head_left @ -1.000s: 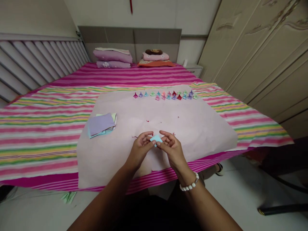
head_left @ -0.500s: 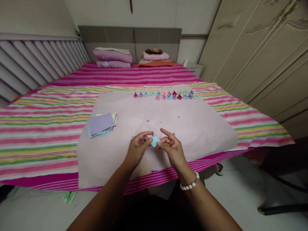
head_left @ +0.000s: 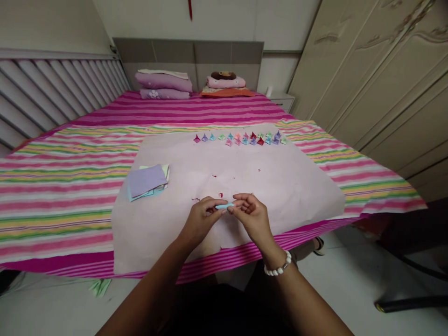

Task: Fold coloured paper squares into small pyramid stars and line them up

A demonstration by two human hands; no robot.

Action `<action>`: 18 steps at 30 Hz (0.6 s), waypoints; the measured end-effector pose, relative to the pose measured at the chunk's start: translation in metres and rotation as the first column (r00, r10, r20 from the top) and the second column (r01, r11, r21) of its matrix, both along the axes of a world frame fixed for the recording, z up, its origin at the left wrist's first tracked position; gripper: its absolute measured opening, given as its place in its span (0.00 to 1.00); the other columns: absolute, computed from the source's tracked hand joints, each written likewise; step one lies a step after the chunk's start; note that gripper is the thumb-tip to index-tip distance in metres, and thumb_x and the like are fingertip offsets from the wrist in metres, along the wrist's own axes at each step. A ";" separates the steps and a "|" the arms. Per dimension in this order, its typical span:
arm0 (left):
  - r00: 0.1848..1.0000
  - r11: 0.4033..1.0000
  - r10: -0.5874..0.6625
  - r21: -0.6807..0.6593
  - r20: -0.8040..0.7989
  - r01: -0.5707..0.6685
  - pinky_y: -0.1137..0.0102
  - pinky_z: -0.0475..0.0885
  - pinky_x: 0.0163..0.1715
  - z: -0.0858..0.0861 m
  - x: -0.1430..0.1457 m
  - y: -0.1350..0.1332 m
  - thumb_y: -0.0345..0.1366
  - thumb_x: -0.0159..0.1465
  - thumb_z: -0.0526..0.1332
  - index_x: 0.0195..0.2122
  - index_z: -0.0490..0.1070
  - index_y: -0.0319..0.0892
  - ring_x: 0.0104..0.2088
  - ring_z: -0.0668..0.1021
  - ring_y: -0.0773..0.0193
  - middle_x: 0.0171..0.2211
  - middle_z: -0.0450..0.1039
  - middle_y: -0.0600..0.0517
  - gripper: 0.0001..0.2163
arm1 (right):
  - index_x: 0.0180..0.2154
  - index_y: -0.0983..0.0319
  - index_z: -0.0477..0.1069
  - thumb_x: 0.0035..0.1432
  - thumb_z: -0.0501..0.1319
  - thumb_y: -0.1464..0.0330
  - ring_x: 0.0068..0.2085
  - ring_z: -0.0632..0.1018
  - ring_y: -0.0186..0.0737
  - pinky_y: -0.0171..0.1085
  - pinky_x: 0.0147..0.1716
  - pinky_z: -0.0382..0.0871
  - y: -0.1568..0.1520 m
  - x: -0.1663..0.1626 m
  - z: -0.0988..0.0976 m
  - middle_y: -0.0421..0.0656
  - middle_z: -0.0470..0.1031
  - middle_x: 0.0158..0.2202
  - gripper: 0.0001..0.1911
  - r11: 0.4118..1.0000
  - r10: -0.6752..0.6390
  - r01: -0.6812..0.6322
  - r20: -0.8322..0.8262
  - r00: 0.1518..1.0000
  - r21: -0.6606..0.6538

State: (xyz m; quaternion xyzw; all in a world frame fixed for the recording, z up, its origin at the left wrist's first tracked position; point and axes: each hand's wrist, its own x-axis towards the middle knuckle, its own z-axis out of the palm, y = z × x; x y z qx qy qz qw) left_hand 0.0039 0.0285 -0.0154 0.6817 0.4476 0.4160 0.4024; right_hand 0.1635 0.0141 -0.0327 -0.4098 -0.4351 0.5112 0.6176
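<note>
Folded light-blue paper (head_left: 223, 206), one: above the white sheet's (head_left: 287, 186) near part, mid-width, pinched by fingertips of left hand (head_left: 202, 217) and right hand (head_left: 254, 217). Hazards: uneven thumb pressure could skew a crease; slack grip could drop it.

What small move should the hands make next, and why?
Probably crease the blue paper firmly: the left hand and right hand both pinch it, and it shows as a narrow strip, unlike the pointed paper pieces farther back.
</note>
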 end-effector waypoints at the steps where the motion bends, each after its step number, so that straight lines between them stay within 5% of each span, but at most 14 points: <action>1: 1.000 1.000 -0.005 0.002 -0.002 0.005 0.69 0.69 0.32 0.000 0.000 0.000 0.37 0.58 0.65 0.38 0.80 0.47 0.32 0.73 0.64 0.31 0.72 0.51 0.08 | 0.36 0.59 0.72 0.42 0.73 0.66 0.29 0.77 0.36 0.38 0.32 0.72 0.000 0.000 0.000 0.38 0.76 0.26 0.18 1.000 -0.002 0.002 0.006 1.000 0.001; 11: 0.998 0.998 0.055 0.007 0.007 -0.055 0.69 0.68 0.37 -0.010 0.005 -0.001 0.36 0.58 0.64 0.36 0.79 0.47 0.35 0.72 0.64 0.34 0.68 0.52 0.06 | 0.36 0.59 0.75 0.42 0.73 0.68 0.29 0.75 0.35 0.37 0.32 0.69 0.001 -0.002 -0.003 0.38 0.76 0.28 0.16 1.000 -0.014 0.014 -0.019 1.000 -0.012; 18: 0.998 0.995 -0.013 -0.097 0.066 0.020 0.66 0.68 0.43 -0.005 0.005 -0.002 0.36 0.61 0.61 0.35 0.76 0.43 0.40 0.76 0.59 0.34 0.77 0.51 0.06 | 0.35 0.58 0.79 0.48 0.69 0.67 0.31 0.72 0.36 0.37 0.33 0.66 0.005 0.003 -0.007 0.40 0.73 0.30 0.09 0.996 0.014 -0.032 0.210 0.978 0.083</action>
